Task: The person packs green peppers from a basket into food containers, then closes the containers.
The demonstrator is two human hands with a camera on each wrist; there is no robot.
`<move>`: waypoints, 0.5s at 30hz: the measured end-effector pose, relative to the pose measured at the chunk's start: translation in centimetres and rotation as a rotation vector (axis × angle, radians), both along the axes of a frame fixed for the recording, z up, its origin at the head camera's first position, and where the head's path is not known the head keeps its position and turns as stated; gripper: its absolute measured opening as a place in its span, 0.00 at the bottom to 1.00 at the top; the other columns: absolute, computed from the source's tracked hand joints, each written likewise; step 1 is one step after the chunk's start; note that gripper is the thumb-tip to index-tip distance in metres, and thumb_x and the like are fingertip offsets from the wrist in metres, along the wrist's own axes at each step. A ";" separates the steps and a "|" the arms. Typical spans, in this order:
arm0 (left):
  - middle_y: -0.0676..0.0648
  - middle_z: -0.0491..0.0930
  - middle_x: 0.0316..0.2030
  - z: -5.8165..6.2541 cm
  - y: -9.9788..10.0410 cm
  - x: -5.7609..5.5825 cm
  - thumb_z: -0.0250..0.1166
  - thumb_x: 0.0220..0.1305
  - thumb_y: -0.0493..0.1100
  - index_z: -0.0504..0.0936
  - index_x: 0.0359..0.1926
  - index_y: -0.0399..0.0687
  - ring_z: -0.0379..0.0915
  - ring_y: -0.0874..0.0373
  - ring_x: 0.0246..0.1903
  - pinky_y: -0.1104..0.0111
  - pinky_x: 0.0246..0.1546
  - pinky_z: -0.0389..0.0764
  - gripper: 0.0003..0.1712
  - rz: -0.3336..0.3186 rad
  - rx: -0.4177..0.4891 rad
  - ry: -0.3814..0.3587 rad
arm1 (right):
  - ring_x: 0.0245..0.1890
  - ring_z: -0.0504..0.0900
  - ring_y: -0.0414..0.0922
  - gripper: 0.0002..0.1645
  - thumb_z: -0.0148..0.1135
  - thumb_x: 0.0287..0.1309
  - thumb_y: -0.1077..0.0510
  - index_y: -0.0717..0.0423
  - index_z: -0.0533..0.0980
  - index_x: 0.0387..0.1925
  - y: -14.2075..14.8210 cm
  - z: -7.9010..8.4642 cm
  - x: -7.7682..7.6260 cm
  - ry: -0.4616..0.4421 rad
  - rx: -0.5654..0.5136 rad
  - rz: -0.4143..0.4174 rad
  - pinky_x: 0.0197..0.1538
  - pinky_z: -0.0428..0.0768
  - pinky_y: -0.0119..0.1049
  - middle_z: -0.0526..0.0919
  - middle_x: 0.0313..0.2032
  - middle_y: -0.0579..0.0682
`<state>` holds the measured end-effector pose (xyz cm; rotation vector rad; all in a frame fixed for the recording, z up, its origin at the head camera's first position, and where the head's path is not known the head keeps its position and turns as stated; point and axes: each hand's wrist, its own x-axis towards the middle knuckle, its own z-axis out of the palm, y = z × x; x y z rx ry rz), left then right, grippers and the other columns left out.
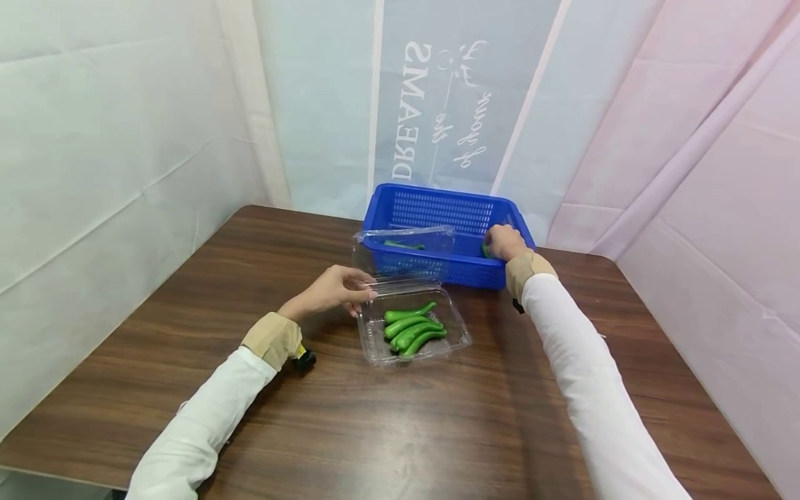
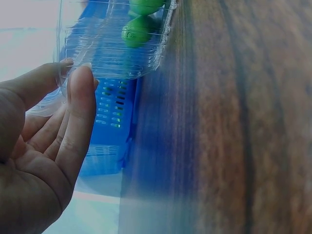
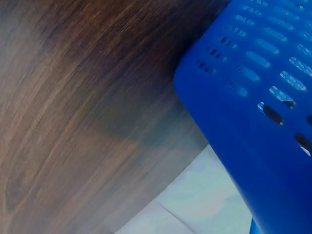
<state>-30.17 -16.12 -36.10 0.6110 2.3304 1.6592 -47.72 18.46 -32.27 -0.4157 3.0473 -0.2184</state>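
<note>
A clear plastic clamshell box (image 1: 459,340) stands with its lid raised and leaning against the basket. Several green chili peppers (image 1: 412,326) lie side by side inside the box. At its left edge, my left hand (image 1: 340,288) pinches the plastic near the hinge between thumb and fingers (image 2: 80,105). My right hand (image 1: 505,242) reaches over the front right of the blue basket (image 1: 475,274), its curled fingers on a green pepper that is mostly hidden. Only the basket's perforated side shows in the right wrist view.
Another green pepper (image 1: 403,245) lies in the basket, seen through the clear lid (image 1: 400,257). The brown wooden table (image 1: 375,430) carries everything, and pale curtains (image 1: 325,90) hang close behind and on both sides.
</note>
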 end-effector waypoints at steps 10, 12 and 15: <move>0.28 0.76 0.36 0.2 0.1 0.0 0.64 0.54 0.37 0.71 0.50 0.26 0.74 0.37 0.23 0.44 0.27 0.76 0.24 0.001 0.006 -0.001 | 0.51 0.67 0.61 0.16 0.54 0.52 0.65 0.64 0.76 0.45 -0.2 -0.1 -0.3 -0.118 0.033 0.082 0.55 0.63 0.58 0.73 0.48 0.66; 0.28 0.76 0.36 0.2 0.1 0.0 0.64 0.53 0.37 0.71 0.49 0.27 0.74 0.37 0.23 0.44 0.27 0.76 0.24 0.005 0.001 -0.001 | 0.51 0.67 0.61 0.16 0.55 0.52 0.64 0.64 0.76 0.44 -0.2 -0.1 -0.3 -0.128 0.029 0.080 0.55 0.63 0.58 0.73 0.48 0.66; 0.28 0.76 0.36 0.1 0.2 0.0 0.64 0.53 0.37 0.72 0.49 0.27 0.74 0.37 0.23 0.44 0.27 0.76 0.23 0.005 -0.003 -0.009 | 0.51 0.68 0.61 0.16 0.56 0.52 0.63 0.63 0.77 0.44 0.0 -0.3 -0.3 -0.150 0.053 0.097 0.54 0.65 0.56 0.73 0.48 0.66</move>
